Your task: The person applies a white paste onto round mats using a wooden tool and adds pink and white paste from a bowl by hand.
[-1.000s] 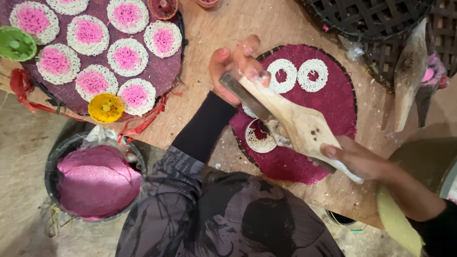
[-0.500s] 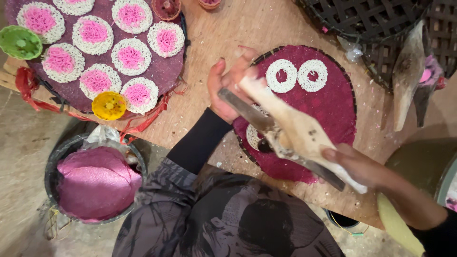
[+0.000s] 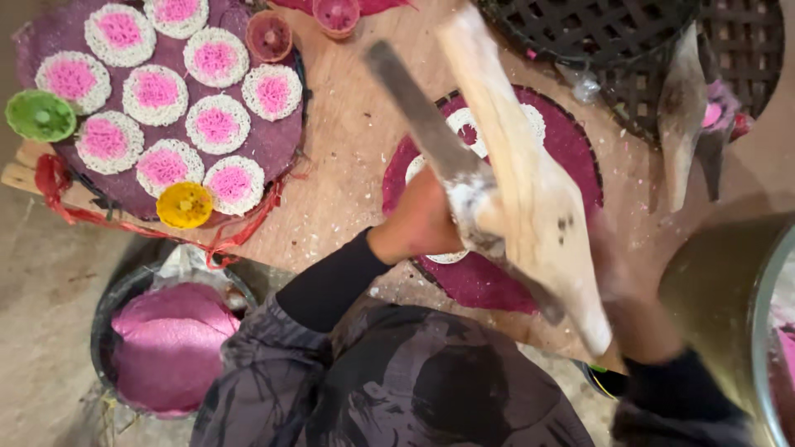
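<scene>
Head view shows our right hand (image 3: 621, 281), blurred, gripping the near end of a pale wooden paddle (image 3: 530, 174) together with a long dark blade (image 3: 431, 136); both angle up and away across the table. The fingers seem wrapped around the handles, though the blur keeps us from being sure. Our left hand (image 3: 422, 223) rests on the maroon round mat (image 3: 497, 281) beneath the tools, seemingly to steady it; its fingers are hidden behind the blade, so we cannot tell whether they are spread or closed. White rings (image 3: 451, 124) peek out on the mat's far side. To the far left, another round tray (image 3: 265, 149) carries pink-and-white discs (image 3: 217, 126), laid apart from one another. A bucket of pink paste (image 3: 166, 343) sits low at near left.
</scene>
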